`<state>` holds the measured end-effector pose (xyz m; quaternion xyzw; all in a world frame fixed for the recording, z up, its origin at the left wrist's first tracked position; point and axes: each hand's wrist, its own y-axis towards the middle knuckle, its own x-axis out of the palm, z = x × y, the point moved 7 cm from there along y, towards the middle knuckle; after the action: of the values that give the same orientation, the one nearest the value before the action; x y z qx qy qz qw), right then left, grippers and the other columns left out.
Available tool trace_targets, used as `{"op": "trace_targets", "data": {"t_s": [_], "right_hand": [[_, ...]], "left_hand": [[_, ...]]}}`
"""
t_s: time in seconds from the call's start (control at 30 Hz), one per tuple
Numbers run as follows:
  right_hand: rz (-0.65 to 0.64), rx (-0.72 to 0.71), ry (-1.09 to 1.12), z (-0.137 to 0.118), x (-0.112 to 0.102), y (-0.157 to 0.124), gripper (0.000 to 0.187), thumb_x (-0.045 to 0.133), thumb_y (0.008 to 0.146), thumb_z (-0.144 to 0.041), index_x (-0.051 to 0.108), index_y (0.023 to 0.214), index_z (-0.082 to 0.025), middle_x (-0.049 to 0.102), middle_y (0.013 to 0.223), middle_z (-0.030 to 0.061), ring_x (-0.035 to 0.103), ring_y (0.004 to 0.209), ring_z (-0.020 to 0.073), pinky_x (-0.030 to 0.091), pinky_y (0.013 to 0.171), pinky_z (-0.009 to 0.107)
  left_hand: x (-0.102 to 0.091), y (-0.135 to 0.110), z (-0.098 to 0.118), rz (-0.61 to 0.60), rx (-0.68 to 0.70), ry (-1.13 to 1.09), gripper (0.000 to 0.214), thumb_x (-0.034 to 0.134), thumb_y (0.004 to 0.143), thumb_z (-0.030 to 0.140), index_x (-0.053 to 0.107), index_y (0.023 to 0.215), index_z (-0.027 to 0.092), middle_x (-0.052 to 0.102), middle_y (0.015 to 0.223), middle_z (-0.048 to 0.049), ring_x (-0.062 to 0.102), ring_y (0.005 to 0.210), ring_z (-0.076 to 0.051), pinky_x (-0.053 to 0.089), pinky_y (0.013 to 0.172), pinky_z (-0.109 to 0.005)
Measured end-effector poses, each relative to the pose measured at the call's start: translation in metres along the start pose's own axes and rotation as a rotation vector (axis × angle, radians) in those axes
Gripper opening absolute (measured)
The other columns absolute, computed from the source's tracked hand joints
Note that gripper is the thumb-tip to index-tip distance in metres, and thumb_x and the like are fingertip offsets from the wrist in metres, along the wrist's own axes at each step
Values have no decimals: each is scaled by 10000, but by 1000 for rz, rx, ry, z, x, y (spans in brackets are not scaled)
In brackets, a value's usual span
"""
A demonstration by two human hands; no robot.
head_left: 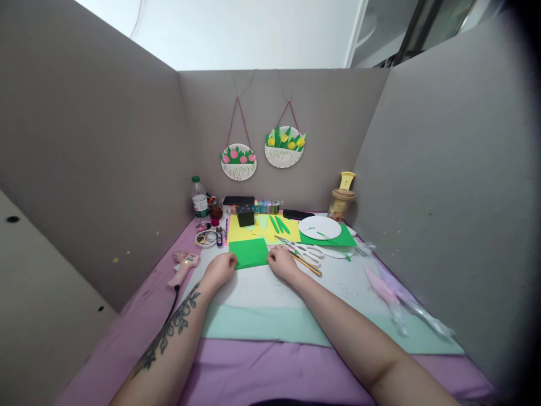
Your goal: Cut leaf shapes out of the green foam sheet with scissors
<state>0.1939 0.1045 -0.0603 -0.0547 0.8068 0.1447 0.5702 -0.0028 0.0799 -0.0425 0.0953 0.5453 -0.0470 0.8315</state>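
Note:
A green sheet of paper (250, 254) is held between my two hands, just above or on the white work surface. My left hand (220, 267) pinches its left edge, fingers closed. At the right edge, my right hand (282, 261) grips the sheet with curled fingers. White-handled scissors (311, 254) and a yellow pencil (310, 267) lie right beside my right hand. Behind the sheet, cut green strips (279, 224) rest on yellow paper (236, 232).
A pink glue gun (184, 269) lies left, its cord running toward me. White paper plates (320, 227) and plastic wrappers (393, 299) are at right. A bottle (200, 200), dark box (245, 215) and jar (340, 204) stand behind. Decorated plates (239, 169) hang on the grey partition.

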Motion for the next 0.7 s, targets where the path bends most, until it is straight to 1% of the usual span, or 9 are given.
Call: {"op": "trace_targets", "data": {"t_s": [0.13, 0.2, 0.3, 0.37, 0.47, 0.53, 0.6, 0.7], "right_hand": [[-12, 24, -62, -1, 0, -1, 276, 426, 870, -194, 697, 908, -155, 642, 1000, 99, 518, 973, 209, 352, 835, 282], [-10, 41, -86, 0, -1, -2, 265, 431, 864, -198, 689, 909, -160, 634, 1004, 102, 510, 983, 219, 354, 828, 292], [7, 68, -96, 1, -2, -3, 234, 444, 853, -204, 672, 899, -176, 624, 997, 98, 499, 989, 234, 361, 804, 307], [21, 74, -88, 1, -3, -5, 229, 439, 857, -196, 658, 920, -185, 620, 1009, 95, 492, 1001, 238, 362, 808, 314], [22, 57, -89, -3, -4, -8, 259, 418, 869, -164, 645, 990, -190, 613, 1087, 103, 480, 1053, 241, 355, 869, 335], [10, -4, -88, -13, -4, -12, 303, 400, 876, -145, 644, 1049, -192, 600, 1172, 103, 460, 1120, 241, 333, 939, 357], [-14, -130, -72, -31, -2, -18, 363, 375, 893, -153, 615, 1161, -195, 557, 1290, 90, 401, 1231, 238, 277, 1026, 385], [-117, -336, -34, -62, 7, -31, 460, 339, 932, -257, 457, 1369, -174, 396, 1465, 82, 235, 1380, 245, 174, 1111, 443]], "left_hand": [[1, 1, -2, -5, -2, 19, 225, 462, 784, 120, 666, 864, 172, 694, 877, -56, 612, 816, -173, 410, 715, -248], [1, 1, -2, 6, 25, 18, 258, 459, 782, 95, 678, 898, 168, 685, 892, -58, 603, 824, -168, 411, 729, -246], [3, 0, 5, 11, 147, 34, 361, 434, 801, 65, 703, 1001, 201, 663, 926, -57, 578, 873, -169, 408, 788, -253], [7, -3, 13, -27, 232, 84, 402, 427, 827, 75, 708, 1057, 246, 648, 935, -56, 555, 902, -182, 396, 833, -275], [12, -8, 22, -88, 279, 173, 370, 449, 863, 149, 695, 1106, 280, 629, 951, -62, 525, 927, -204, 378, 866, -307], [12, -10, 27, -100, 281, 212, 329, 460, 885, 218, 693, 1107, 287, 616, 966, -66, 509, 942, -212, 369, 870, -317], [12, -11, 30, -96, 289, 240, 302, 462, 899, 271, 699, 1086, 292, 606, 958, -67, 502, 941, -218, 366, 858, -322], [12, -12, 32, -92, 305, 272, 276, 480, 897, 304, 711, 1047, 282, 596, 929, -70, 502, 921, -221, 368, 834, -324]]}}
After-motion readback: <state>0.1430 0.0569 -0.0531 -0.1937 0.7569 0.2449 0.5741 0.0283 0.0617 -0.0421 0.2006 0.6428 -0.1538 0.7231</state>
